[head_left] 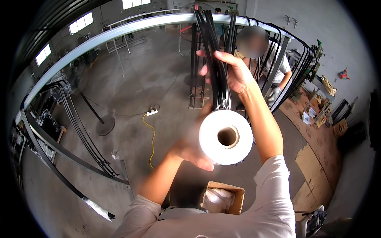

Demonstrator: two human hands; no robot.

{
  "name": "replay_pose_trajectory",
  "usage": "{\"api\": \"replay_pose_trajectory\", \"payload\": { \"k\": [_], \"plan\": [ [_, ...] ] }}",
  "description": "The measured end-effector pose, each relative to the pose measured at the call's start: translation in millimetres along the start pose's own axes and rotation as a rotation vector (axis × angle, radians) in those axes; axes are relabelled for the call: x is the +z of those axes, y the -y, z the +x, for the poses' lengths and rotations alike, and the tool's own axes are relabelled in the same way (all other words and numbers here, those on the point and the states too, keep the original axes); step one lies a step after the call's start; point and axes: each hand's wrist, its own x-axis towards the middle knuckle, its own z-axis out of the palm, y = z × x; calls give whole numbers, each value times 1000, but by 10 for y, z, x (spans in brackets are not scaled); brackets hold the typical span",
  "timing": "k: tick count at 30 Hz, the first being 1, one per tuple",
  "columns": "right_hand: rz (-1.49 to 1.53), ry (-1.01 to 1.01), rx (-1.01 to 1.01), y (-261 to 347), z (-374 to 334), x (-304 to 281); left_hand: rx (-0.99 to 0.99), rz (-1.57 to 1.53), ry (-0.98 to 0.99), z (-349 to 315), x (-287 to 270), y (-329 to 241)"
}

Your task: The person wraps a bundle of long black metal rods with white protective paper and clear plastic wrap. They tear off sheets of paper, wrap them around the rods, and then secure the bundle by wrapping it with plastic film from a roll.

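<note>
A bundle of long black strips (216, 75) hangs over a pale metal rail (158, 20) in front of me. My right hand (238, 75) is wrapped round it, thumb in front and fingertips showing on its left side. Just below, a white roll of wrapping film (206, 146) with a hollow cardboard core points its end at me. My left hand (192, 152), partly blurred, grips the roll from its left side, thumb beneath. Some shiny clear film (223, 104) shows at the bundle's lower part, above the roll. The bundle's lower end is hidden behind the roll.
More black strips (73, 123) hang from the rail at left, one bunch ending in clear wrap (96, 208). A co-worker (283, 65) in a grey glove stands behind the rail at right. An open carton (237, 200) is below me; a yellow cord (153, 139) crosses the floor.
</note>
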Motion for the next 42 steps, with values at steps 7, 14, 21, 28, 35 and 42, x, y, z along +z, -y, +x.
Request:
{"api": "replay_pose_trajectory", "payload": {
  "k": [7,14,21,28,35,42],
  "plan": [
    [-98,-186,-12,-169,305,615,160,203,-32,-413,-287,-336],
    [-165,-130,5,-335,465,1131,170,102,-9,-887,-390,-621],
    [-190,-59,-92,-509,609,1466,249,21,-64,-1326,-536,-850],
    [-283,-276,-142,-559,374,1531,316,-55,-113,-1460,-710,-1018],
    [-247,-743,-434,-643,-101,933,244,-198,-50,-1439,-462,-1034],
    [-417,-1100,-629,-203,-372,-154,202,-79,-38,-1442,-439,-922]
  ]
}}
